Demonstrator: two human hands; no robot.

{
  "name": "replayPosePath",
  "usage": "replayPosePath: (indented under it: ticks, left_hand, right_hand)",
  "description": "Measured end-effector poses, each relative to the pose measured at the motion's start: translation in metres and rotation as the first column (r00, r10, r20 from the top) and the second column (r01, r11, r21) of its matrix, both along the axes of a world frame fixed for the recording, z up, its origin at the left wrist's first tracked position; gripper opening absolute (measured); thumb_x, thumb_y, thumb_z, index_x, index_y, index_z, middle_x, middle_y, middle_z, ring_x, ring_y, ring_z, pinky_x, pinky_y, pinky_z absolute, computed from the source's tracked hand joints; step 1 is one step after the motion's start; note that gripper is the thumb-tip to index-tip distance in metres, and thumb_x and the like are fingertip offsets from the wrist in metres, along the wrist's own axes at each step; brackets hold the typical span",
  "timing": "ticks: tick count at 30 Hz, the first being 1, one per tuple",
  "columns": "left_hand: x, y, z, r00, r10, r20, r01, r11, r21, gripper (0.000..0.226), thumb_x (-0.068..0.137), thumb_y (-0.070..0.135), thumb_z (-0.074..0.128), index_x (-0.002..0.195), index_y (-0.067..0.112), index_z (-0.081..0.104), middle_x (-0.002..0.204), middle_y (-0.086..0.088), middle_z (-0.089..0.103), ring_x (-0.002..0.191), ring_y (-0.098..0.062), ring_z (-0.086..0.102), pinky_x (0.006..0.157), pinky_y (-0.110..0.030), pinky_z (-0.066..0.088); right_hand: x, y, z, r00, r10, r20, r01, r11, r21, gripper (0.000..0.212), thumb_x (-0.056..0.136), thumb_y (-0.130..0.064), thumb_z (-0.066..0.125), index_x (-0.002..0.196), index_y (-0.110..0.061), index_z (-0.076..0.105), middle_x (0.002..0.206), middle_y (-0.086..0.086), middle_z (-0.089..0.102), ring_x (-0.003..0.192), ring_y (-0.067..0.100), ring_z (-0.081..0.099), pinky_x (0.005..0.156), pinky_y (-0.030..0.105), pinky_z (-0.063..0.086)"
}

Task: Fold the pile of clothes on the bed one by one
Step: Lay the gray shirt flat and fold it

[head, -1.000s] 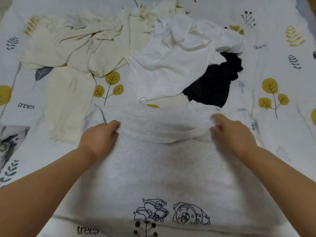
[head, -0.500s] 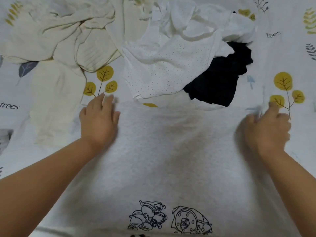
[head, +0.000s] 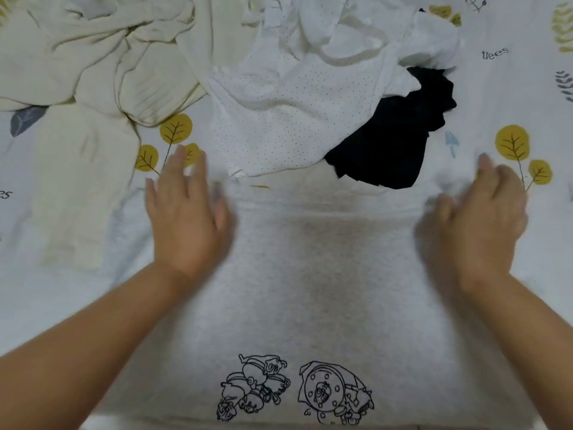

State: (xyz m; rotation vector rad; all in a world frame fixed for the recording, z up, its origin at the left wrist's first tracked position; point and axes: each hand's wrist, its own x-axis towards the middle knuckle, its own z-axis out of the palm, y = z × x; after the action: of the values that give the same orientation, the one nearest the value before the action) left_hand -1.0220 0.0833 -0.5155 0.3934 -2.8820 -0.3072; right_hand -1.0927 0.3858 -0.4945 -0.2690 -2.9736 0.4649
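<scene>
The bedsheet (head: pixel 511 274), white with yellow leaf sprigs and the word "trees", fills the whole frame under everything. Across the upper part of the frame lies the pile I have yet to fold: a cream garment (head: pixel 93 57) sprawled over the upper left, a white dotted top (head: pixel 279 113) at upper centre, and a black garment (head: pixel 390 144) poking out from under it, right of centre.

In the lower centre, closest to me, is the piece I am working on, a light grey T-shirt (head: pixel 310 290) lying flat, with a black line-drawn cartoon print (head: pixel 294 389) near the bottom edge of the frame. Its far edge runs just below the dotted top and the black garment, close to them or touching.

My left hand (head: pixel 186 212) lies palm down at the shirt's far left corner, fingers straight and spread. My right hand (head: pixel 483 218) is at the far right corner, fingers loosely bent over the fabric; it is blurred, so I cannot tell whether it pinches the cloth or only presses it.

I judge this to be the smoothing step, before the first fold. Next I would need a firm hold on one side edge, to bring it evenly over toward the middle without dragging the pile along.
</scene>
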Motion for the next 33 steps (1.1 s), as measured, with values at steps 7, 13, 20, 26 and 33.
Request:
replayPosePath:
  ticks: [7,13,20,26,33]
  left_hand:
    - [0.031,0.002,-0.051,0.876,-0.295,0.382,0.341,0.938,-0.059,0.069,0.092,0.063,0.005,0.147,0.022,0.014,0.154,-0.009,0.017,0.141,-0.031,0.015,0.109,-0.053,0.005]
    - [0.028,0.009,-0.044,0.869,-0.196,0.453,0.275,0.954,-0.115,0.075,0.08,0.068,-0.016,0.144,0.03,-0.008,0.153,0.0,-0.009,0.141,-0.022,-0.009,0.111,-0.046,-0.01]
    - [0.083,0.057,-0.022,0.876,-0.274,0.397,0.31,0.95,-0.027,0.067,0.093,0.06,0.012,0.149,0.024,0.015,0.157,-0.007,0.009,0.142,-0.033,0.001,0.111,-0.051,-0.007]
    - [0.106,0.064,-0.032,0.81,-0.24,0.535,0.294,0.956,-0.017,0.068,0.093,0.061,0.007,0.147,0.022,0.022,0.152,-0.008,0.024,0.139,-0.038,0.012,0.107,-0.058,0.006]
    - [0.11,0.052,-0.013,0.78,-0.353,0.517,0.42,0.907,-0.014,0.062,0.085,0.043,0.028,0.133,0.009,0.05,0.139,-0.019,0.046,0.127,-0.04,0.043,0.097,-0.057,0.03]
  right_hand:
    - [0.055,-0.006,-0.056,0.84,0.337,0.424,-0.468,0.847,0.253,0.073,0.082,-0.072,-0.004,0.146,-0.037,-0.004,0.154,0.0,-0.015,0.143,0.027,-0.01,0.108,0.054,-0.011]
    - [0.048,-0.002,-0.053,0.831,0.274,0.484,-0.422,0.877,0.228,0.077,0.071,-0.075,-0.013,0.138,-0.04,-0.024,0.146,-0.006,-0.034,0.143,0.029,-0.018,0.11,0.053,-0.013]
    - [0.119,-0.029,-0.03,0.872,0.349,0.343,-0.412,0.901,0.132,0.067,0.095,-0.057,0.011,0.145,-0.016,0.026,0.151,0.02,0.024,0.138,0.037,0.017,0.107,0.055,0.008]
    - [0.145,-0.034,-0.047,0.782,0.371,0.501,-0.475,0.875,0.093,0.068,0.092,-0.06,0.009,0.146,-0.023,0.026,0.152,0.011,0.021,0.141,0.033,0.019,0.111,0.052,0.004]
    - [0.173,-0.011,0.006,0.965,-0.149,0.215,0.188,0.967,-0.17,0.045,0.085,-0.011,0.06,0.128,-0.007,0.052,0.129,0.018,0.047,0.119,0.035,0.039,0.098,0.037,0.029]
